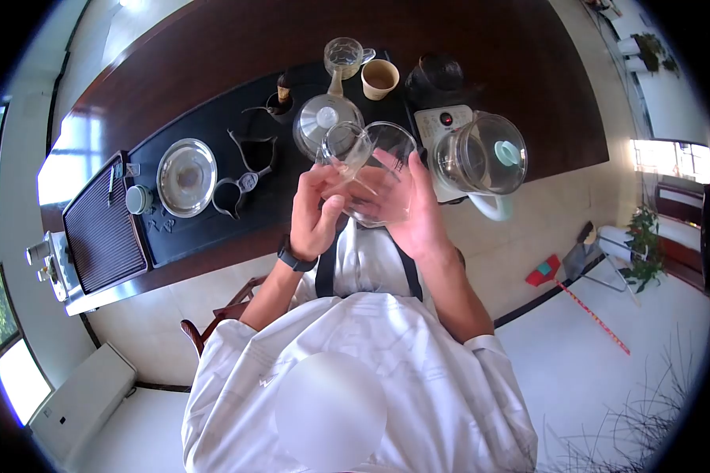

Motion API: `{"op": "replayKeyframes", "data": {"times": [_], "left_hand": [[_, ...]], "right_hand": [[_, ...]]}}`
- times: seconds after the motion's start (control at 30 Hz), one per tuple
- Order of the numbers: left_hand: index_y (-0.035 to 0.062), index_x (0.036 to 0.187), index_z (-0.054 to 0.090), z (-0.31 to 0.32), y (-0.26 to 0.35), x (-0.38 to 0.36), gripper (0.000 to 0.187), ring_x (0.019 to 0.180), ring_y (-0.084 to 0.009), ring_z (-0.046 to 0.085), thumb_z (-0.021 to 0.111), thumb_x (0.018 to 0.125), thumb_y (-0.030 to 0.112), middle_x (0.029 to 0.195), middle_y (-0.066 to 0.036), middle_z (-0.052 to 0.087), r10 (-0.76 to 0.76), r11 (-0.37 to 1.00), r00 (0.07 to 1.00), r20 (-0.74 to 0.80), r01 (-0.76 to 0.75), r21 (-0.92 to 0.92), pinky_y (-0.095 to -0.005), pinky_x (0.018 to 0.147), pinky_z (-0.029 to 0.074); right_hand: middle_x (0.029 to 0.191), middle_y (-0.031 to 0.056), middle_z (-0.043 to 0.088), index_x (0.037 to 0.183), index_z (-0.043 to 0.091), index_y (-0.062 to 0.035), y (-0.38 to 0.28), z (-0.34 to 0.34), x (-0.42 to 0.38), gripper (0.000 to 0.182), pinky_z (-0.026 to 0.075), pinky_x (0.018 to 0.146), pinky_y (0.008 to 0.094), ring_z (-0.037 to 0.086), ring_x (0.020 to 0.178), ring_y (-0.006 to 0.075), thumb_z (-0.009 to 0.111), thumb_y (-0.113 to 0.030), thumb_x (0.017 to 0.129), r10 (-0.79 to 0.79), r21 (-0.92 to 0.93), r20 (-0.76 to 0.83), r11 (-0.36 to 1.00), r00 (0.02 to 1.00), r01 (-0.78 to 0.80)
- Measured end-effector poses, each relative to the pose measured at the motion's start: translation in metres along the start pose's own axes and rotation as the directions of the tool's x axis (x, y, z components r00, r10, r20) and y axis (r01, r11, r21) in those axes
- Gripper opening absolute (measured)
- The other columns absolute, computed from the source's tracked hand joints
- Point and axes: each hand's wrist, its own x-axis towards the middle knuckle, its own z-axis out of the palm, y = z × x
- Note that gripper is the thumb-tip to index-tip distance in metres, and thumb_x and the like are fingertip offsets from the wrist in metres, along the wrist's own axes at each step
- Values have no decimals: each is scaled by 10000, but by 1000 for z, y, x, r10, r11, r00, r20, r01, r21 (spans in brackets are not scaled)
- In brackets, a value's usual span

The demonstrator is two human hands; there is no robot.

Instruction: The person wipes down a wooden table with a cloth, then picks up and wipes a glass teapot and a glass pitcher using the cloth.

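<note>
Both my hands hold a clear glass vessel (pixel 386 177) above the table's near edge. My left hand (pixel 317 209), with a dark watch on its wrist, closes its fingers on the vessel's left part. My right hand (pixel 410 205) wraps the vessel's right side, its thumb up along the glass. A silver pot with a spout (pixel 323 118) stands just beyond them. To the right, a glass kettle (pixel 481 154) with a pale green handle sits at a white heating base (pixel 442 122). A glass mug (pixel 343 57) and a paper cup (pixel 379 79) stand farther back.
On the black tray (pixel 173 236) are a round metal dish (pixel 187 177), dark tongs-like holders (pixel 248 181), a small green-white jar (pixel 139 199) and a tool cup (pixel 280 104). A slatted tray (pixel 106 229) lies at left. A dark jar (pixel 436 75) stands at back.
</note>
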Motion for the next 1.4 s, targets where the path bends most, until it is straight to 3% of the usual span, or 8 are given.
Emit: {"op": "replayKeyframes", "data": {"times": [0.2, 0.57, 0.67, 0.77, 0.93, 1.0, 1.13, 1.4], "left_hand": [[-22, 1225, 547, -8, -11, -5, 512, 1010, -203, 615, 346, 1068, 422, 1169, -160, 630, -69, 995, 994, -83, 75, 67, -350, 911, 478], [-18, 1412, 351, -22, -9, 17, 733, 1092, -274, 650, 595, 949, 494, 1230, -204, 610, -413, 732, 824, 388, 554, -396, -426, 966, 515], [-8, 1382, 378, -20, -28, 15, 645, 1154, -297, 630, 599, 964, 431, 1268, -203, 586, -423, 590, 826, 372, 562, -579, -452, 994, 501], [9, 1298, 418, -11, -26, 18, 483, 1208, -309, 600, 569, 1000, 358, 1319, -200, 550, -518, 645, 840, 163, 508, -570, -426, 987, 503], [0, 1280, 395, -9, -42, 10, 504, 1203, -302, 601, 611, 988, 350, 1328, -212, 542, -577, 687, 817, 4, 489, -538, -400, 992, 499], [-2, 1255, 408, -5, -44, 8, 489, 1132, -239, 619, 640, 978, 327, 1260, -167, 561, -573, 766, 803, -163, 454, -456, -356, 930, 511], [6, 1238, 416, 3, -47, 9, 463, 1051, -173, 605, 664, 970, 291, 1171, -111, 557, -504, 858, 821, -269, 440, -266, -309, 843, 506], [21, 1243, 412, 4, -28, 10, 406, 945, -103, 537, 623, 994, 263, 1109, -63, 526, -443, 893, 858, -260, 395, -217, -271, 814, 468]], "right_hand": [[1310, 155, 576, 1501, 289, -113, 8, -5, 0, 666, 494, 941, 391, 604, 1144, 236, 494, -511, 1007, -106, -131, 5, 986, 994, 106], [1342, 139, 539, 1537, 324, -67, 5, -34, 11, 680, 395, 1035, 359, 502, 1226, 217, 615, -317, 975, -324, -695, 183, 625, 928, 355], [1406, 176, 467, 1472, 442, -133, 10, -114, 55, 625, 358, 1084, 456, 450, 1278, 344, 656, -336, 921, -509, -855, 435, -492, 743, 163], [1328, 130, 522, 1281, 594, -123, 41, -159, 51, 490, 397, 1022, 477, 482, 1213, 361, 739, -210, 821, -444, -763, 366, -647, 818, -10], [1003, 112, 586, 1051, 624, -52, 32, -167, 69, 249, 449, 885, 449, 553, 1012, 328, 716, -114, 829, -598, -921, 318, -380, 735, 89], [975, 134, 584, 1041, 605, -22, 12, -99, 48, 235, 455, 849, 419, 567, 951, 333, 704, -126, 855, -711, -951, 241, -36, 661, 307], [1009, 147, 550, 1034, 585, -22, 12, -22, 23, 299, 439, 860, 451, 530, 967, 347, 729, -73, 777, -467, -827, 558, -376, 686, 417], [989, 128, 506, 1022, 562, -61, 20, -4, 28, 369, 412, 824, 455, 496, 930, 355, 747, -44, 703, -546, -846, 532, -316, 647, 429]]}}
